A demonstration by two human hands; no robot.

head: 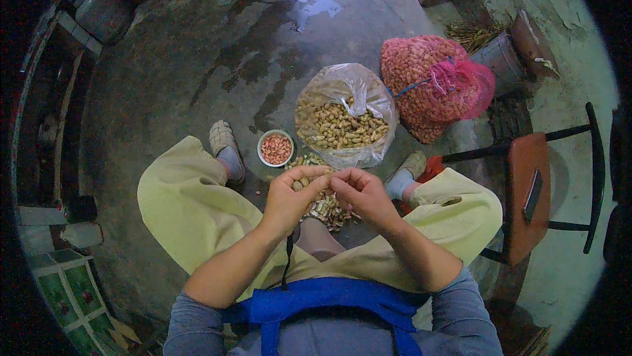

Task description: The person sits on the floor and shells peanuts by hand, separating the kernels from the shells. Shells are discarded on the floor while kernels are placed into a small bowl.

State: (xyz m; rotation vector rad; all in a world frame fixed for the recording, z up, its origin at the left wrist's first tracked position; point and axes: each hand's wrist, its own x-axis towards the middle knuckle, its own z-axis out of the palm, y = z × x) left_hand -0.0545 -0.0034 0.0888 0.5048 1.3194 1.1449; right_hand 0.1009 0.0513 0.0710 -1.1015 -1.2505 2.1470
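Over the floor between my knees, my left hand [291,195] curls around a few unshelled peanuts [298,184]. Its thumb and forefinger meet the fingertips of my right hand [363,195] at what looks like a peanut, mostly hidden by the fingers. Below both hands lies a heap of peanut shells [328,209] on the floor. A small round bowl [259,152] of shelled pinkish peanuts stands just beyond my left hand. Past my right hand sits a clear plastic bag [340,158], its top open over many unshelled peanuts [345,124].
A full pink mesh sack [419,69] leans behind the plastic bag. To the right stands a chair [528,198] with a dark flat object [533,195] on its brown seat. A grey bucket [501,62] is by the wall. Wet patches [276,89] mark the concrete floor.
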